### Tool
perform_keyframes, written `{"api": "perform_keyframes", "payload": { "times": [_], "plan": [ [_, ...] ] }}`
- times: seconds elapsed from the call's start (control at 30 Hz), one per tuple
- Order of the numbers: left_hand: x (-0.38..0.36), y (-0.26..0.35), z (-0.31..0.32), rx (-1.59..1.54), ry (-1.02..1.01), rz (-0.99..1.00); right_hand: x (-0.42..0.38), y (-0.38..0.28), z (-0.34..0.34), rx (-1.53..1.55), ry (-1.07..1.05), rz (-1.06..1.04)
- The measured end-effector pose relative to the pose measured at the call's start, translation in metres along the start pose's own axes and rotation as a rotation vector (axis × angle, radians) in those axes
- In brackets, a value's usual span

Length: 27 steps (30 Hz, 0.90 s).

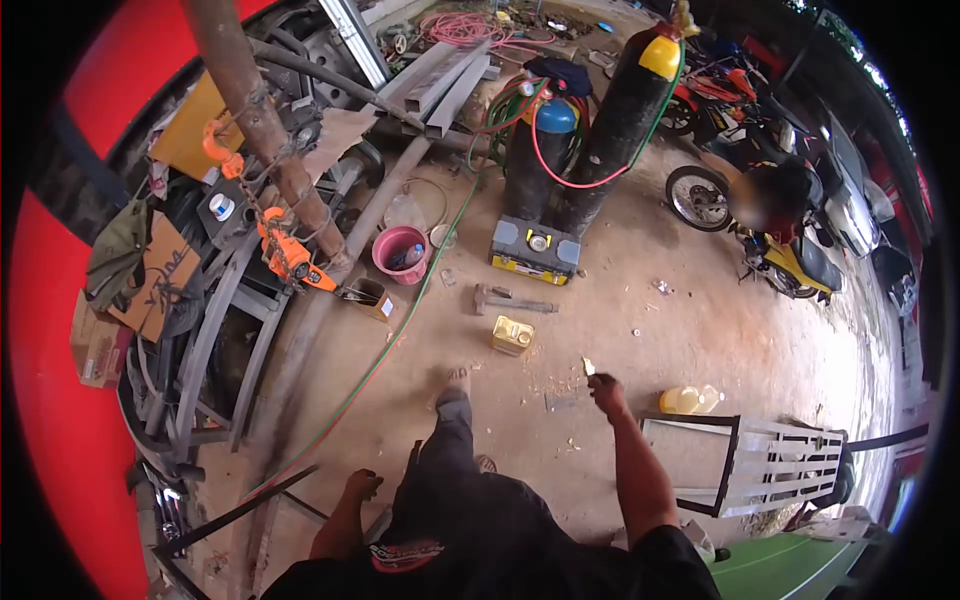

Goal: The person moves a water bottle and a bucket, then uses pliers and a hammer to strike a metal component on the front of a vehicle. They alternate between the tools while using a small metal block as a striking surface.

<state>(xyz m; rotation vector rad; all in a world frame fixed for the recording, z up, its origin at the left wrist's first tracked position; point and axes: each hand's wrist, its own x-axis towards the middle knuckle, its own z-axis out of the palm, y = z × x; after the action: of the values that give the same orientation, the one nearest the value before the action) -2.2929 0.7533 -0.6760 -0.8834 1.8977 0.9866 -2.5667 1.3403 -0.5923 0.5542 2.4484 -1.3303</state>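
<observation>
- The person's left hand point(362, 486) hangs low beside the dark trousers, its fingers curled loosely in, grasping nothing that I can see; it is just above a thin dark metal bar point(240, 510) that slants across the dirt floor point(620, 300).
- The right hand point(604, 390) is stretched forward, its grip pinched on a small pale scrap point(588, 366) that sticks up from the fingertips; what the scrap is, I cannot tell.
- One foot point(458, 380) is planted ahead on the floor, between the two hands.
- To the right of the outstretched arm stands a white metal frame point(760, 462), and just beyond it a yellowish plastic jug point(690, 400) lies on its side.
- A little further on from the right hand sits a square brass-coloured tin can point(512, 335), with a hammer point(510, 300) lying flat on the ground just behind it.
- Left of those, a pink bucket point(400, 252) stands upright near a long rusty pipe point(262, 130) hung with an orange chain hoist point(290, 255).
- Further back a yellow and grey toolbox point(535, 250) rests at the foot of two tall gas cylinders point(590, 130), wrapped in red and green hoses.
- Off to the right, well apart, another person crouches by a yellow motorcycle point(800, 262).
</observation>
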Motion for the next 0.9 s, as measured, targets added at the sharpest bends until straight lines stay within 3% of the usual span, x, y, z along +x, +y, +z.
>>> {"api": "perform_keyframes", "payload": {
  "times": [0.1,0.2,0.27,0.33,0.37,0.4,0.5,0.6,0.63,0.67,0.73,0.77,0.8,0.83,0.87,0.9],
  "plan": [
    [0.046,0.045,0.002,-0.104,-0.029,-0.036,0.079,-0.081,0.003,-0.050,0.021,-0.074],
    [0.110,0.101,0.000,-0.051,-0.065,-0.045,0.162,-0.080,0.045,-0.274,0.006,-0.160],
    [0.168,0.108,0.010,0.115,0.058,0.227,0.211,-0.080,0.074,-0.429,-0.156,-0.091],
    [0.146,0.201,-0.016,0.040,0.068,0.187,0.260,-0.070,0.106,-0.636,-0.334,-0.166],
    [0.155,0.209,-0.014,-0.112,0.034,0.147,0.284,-0.077,0.127,-0.658,-0.344,-0.054],
    [0.168,0.208,-0.008,-0.263,0.012,0.104,0.309,-0.078,0.149,-0.676,-0.355,0.052],
    [0.189,0.174,0.025,-0.560,-0.086,-0.136,0.410,-0.030,0.226,-0.675,-0.384,0.018],
    [0.183,0.142,0.055,-0.460,-0.147,-0.575,0.481,0.016,0.302,-0.774,-0.351,-0.049],
    [0.176,0.135,0.066,-0.441,-0.164,-0.668,0.512,0.024,0.325,-0.830,-0.429,-0.021],
    [0.166,0.127,0.078,-0.447,-0.153,-0.741,0.539,0.059,0.347,-0.893,-0.342,-0.187],
    [0.145,0.109,0.101,-0.334,-0.220,-0.751,0.587,0.101,0.380,-0.955,-0.224,-0.274],
    [0.122,0.074,0.130,-0.420,-0.220,-0.795,0.604,0.108,0.392,-0.937,-0.225,-0.254],
    [0.126,0.123,0.112,-0.317,-0.262,-0.794,0.611,0.096,0.404,-0.971,-0.217,-0.154],
    [0.117,0.113,0.126,-0.202,-0.242,-0.689,0.632,0.136,0.412,-1.066,-0.166,-0.321],
    [0.101,0.104,0.141,-0.088,-0.240,-0.582,0.643,0.129,0.418,-1.087,-0.243,-0.236],
    [0.097,0.109,0.146,-0.172,-0.226,-0.632,0.650,0.131,0.421,-1.050,-0.298,-0.211]
  ]
}}
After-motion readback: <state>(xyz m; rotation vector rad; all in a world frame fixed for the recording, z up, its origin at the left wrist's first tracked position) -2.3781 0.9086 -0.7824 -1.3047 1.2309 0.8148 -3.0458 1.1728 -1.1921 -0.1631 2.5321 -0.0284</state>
